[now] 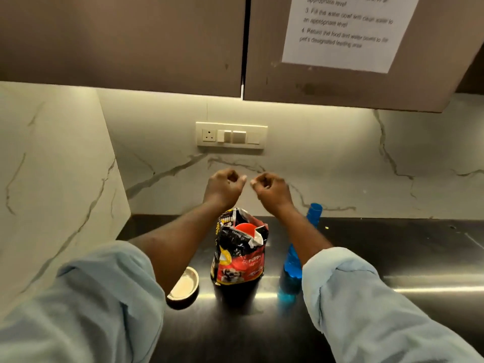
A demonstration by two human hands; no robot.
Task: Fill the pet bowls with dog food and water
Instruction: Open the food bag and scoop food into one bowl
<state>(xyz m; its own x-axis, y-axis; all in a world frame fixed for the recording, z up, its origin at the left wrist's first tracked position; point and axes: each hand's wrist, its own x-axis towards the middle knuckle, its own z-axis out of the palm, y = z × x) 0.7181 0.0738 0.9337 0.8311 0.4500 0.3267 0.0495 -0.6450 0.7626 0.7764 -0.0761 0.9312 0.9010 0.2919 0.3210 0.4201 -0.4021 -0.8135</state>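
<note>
An open black-and-red dog food bag (239, 254) stands upright on the dark counter (392, 247), with something red showing inside its mouth. A blue water bottle (296, 263) stands just right of the bag, partly behind my right forearm. A steel pet bowl (184, 285) sits left of the bag, half hidden by my left arm. My left hand (225, 188) and my right hand (271, 189) are raised above the bag in front of the wall, fingers curled into loose fists, thumbs nearly touching, holding nothing.
A marble backsplash carries a switch and socket panel (231, 136). Brown wall cabinets (131, 40) hang overhead, with a printed instruction sheet (348, 30) taped to the right door. A marble side wall (52, 179) closes off the left.
</note>
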